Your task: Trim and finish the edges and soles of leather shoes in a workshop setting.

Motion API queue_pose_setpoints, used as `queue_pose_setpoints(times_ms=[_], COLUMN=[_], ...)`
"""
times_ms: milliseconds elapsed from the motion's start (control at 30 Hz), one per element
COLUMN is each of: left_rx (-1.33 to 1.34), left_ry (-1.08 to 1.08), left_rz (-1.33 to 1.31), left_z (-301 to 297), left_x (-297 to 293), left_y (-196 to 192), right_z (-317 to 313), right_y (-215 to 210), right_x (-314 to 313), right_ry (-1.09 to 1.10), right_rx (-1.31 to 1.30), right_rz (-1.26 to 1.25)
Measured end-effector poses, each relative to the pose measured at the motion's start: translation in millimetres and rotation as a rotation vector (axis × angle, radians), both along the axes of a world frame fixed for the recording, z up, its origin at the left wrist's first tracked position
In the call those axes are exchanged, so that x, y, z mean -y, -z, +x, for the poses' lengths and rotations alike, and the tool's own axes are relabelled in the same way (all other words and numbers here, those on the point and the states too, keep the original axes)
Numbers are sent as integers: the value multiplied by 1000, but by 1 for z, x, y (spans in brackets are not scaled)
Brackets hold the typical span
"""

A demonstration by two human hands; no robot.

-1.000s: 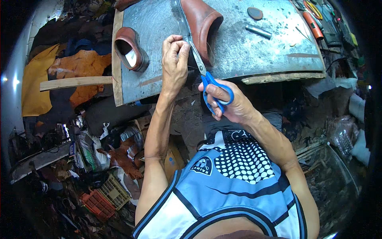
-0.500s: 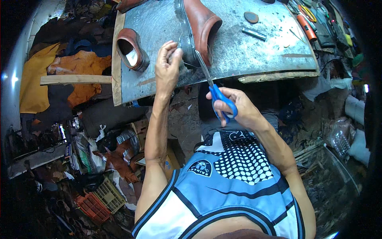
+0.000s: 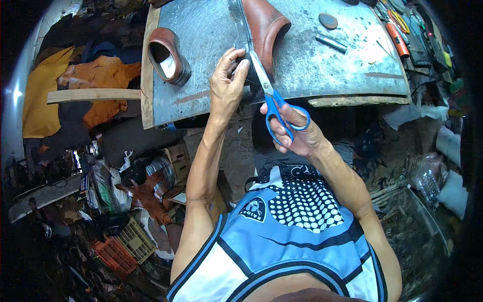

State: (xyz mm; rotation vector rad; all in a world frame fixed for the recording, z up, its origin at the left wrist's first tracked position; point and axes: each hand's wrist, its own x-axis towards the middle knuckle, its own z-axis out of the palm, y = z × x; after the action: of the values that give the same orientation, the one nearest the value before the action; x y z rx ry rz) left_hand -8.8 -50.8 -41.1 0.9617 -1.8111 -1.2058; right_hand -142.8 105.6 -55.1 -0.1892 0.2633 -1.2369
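A brown leather shoe (image 3: 264,30) lies on its side on the worktable, its dark sole turned to the left. My left hand (image 3: 227,93) is at the heel end of the sole, fingertips curled together in a pinch; what they hold, if anything, is too small to make out. In my right hand (image 3: 304,138) is a pair of scissors (image 3: 267,86), thumb and fingers through the blue handles. Its blades point away from me along the sole's edge, close to my left fingertips. A second brown shoe (image 3: 168,55) lies left of my left hand, its opening showing.
The metal-topped table (image 3: 312,70) has wooden edging. On it lie a small dark oval piece (image 3: 328,20) and a short metal tube (image 3: 331,43). Tools, including an orange-handled one (image 3: 398,41), crowd the right side. Leather hides (image 3: 100,80) and plastic crates (image 3: 114,255) are at left.
The scissors have turned, so the handles now show spread apart and the blades lie along the sole edge. My left hand has shifted right and slightly farther off, closer to the blades.
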Motion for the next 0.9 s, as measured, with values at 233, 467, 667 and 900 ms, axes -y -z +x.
queue_pose_setpoints(times_ms=[233,467,667,900], left_rx=[-187,-156,45,498], left_ry=[-60,-88,-140,-94], left_rz=[77,179,22,-457], left_z=[-1,16,14,-15], left_x=[-4,8,14,-13], left_y=[-2,6,-15,-21], right_z=[-7,-14,-21,-67], right_y=[-2,-11,-25,-50], right_x=[-10,-22,4,-29], right_ry=[0,-2,-27,338], right_rx=[-360,-537,-393,-2176], right_rz=[-84,-49,-9,-47])
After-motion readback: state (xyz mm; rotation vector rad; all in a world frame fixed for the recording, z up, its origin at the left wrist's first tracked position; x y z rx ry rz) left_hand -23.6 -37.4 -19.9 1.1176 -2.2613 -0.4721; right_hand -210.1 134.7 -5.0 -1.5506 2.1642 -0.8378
